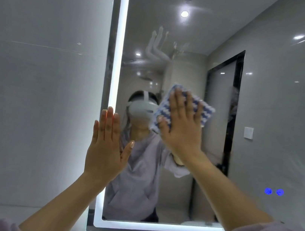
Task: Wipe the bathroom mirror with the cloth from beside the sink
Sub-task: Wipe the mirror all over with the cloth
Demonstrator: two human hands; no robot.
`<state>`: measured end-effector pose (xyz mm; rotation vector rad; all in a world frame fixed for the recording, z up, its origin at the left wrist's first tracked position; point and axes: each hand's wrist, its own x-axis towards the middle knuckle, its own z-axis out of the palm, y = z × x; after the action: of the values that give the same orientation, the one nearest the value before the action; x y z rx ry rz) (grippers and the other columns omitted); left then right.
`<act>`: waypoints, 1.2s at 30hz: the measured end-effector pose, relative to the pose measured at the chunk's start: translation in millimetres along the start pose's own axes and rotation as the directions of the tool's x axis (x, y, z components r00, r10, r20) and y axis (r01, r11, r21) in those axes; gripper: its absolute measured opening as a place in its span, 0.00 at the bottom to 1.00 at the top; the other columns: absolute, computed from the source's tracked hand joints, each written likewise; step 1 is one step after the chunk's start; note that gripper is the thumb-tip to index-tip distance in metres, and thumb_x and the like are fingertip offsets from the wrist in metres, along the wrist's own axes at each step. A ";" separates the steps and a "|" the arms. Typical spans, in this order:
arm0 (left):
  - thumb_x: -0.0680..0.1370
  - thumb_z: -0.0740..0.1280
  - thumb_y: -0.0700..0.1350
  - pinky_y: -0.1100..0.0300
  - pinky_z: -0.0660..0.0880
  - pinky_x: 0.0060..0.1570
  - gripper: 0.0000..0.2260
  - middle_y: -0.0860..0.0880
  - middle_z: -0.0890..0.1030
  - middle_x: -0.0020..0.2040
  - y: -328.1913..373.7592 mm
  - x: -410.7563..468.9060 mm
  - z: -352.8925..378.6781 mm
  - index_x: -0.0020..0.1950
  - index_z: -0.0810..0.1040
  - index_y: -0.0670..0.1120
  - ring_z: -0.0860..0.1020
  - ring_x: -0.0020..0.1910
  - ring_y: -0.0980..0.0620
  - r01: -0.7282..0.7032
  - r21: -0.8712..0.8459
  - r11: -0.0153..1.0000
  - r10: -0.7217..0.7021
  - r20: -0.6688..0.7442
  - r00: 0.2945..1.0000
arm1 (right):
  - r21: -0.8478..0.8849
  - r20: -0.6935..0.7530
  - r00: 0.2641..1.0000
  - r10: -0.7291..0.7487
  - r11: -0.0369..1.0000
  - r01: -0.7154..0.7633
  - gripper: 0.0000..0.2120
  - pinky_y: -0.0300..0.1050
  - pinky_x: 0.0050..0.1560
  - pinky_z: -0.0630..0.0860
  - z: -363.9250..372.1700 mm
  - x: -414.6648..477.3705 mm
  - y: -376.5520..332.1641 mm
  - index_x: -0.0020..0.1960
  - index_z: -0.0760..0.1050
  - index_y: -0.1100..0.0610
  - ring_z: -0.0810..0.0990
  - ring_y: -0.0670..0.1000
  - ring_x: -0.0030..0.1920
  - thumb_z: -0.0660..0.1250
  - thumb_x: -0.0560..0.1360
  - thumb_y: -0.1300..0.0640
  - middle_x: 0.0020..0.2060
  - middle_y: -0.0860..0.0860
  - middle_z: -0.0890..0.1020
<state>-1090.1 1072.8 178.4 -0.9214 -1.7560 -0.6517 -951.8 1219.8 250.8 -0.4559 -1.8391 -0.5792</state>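
The tiled wall (34, 78) is filling the view to the left of the mirror (199, 33), and the mirror itself is taking up the middle and right, with a lit strip (120, 31) glowing along its left and bottom edges.

The wiping step is under way. The right hand (182, 125) is pressing flat against the middle of the mirror, fingers straight and fanned a little apart, pinning the blue-and-white cloth (206, 110) to the glass. The cloth is showing past the fingertips above and to the right.

The left hand (106, 148) is lying flat at the mirror's left edge, over the lit strip. Its fingers are straight and close together, its thumb is angled out, and it is holding nothing; it seems to be bracing there.

Pale finger-shaped smears (156, 46) are showing on the mirror's upper part, above the cloth. The next move is probably calling for the cloth to slide up over those marks with steady flat pressure, in overlapping passes.

Near the mirror's lower right, two small blue lights (273, 191) are glowing; their symbols are too blurred to read. No brand, label or other writing is showing.
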 end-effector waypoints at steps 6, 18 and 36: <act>0.77 0.52 0.64 0.55 0.38 0.76 0.39 0.42 0.45 0.79 -2.9 2.3 4.4 0.77 0.47 0.39 0.43 0.78 0.44 -0.003 0.029 1.000 0.003 0.003 1.000 | -0.031 0.025 0.990 -0.136 0.990 0.137 0.32 0.56 0.76 0.37 9.6 -10.6 -36.0 0.78 0.50 0.56 0.45 0.54 0.78 0.49 0.80 0.41 0.78 0.51 0.51; 0.78 0.51 0.64 0.49 0.47 0.76 0.39 0.42 0.43 0.79 -6.4 -0.1 6.1 0.77 0.44 0.39 0.42 0.78 0.44 -0.013 0.067 0.998 0.013 -0.002 1.000 | -0.093 0.038 0.990 -0.137 0.986 0.140 0.31 0.56 0.76 0.46 4.0 -54.5 65.3 0.78 0.52 0.55 0.51 0.55 0.78 0.48 0.81 0.39 0.78 0.53 0.55; 0.78 0.51 0.63 0.50 0.45 0.76 0.38 0.42 0.43 0.79 -3.6 0.2 6.1 0.77 0.44 0.39 0.42 0.78 0.44 -0.005 0.029 1.000 0.006 -0.010 1.000 | -0.065 0.057 0.988 0.142 0.988 -0.138 0.33 0.57 0.76 0.43 -3.0 -90.9 109.9 0.78 0.51 0.59 0.47 0.56 0.78 0.44 0.80 0.40 0.78 0.56 0.54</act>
<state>-1096.4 1075.6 176.5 -0.9014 -1.7492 -0.6248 -857.7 1303.9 184.3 -0.6450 -1.8341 -0.5313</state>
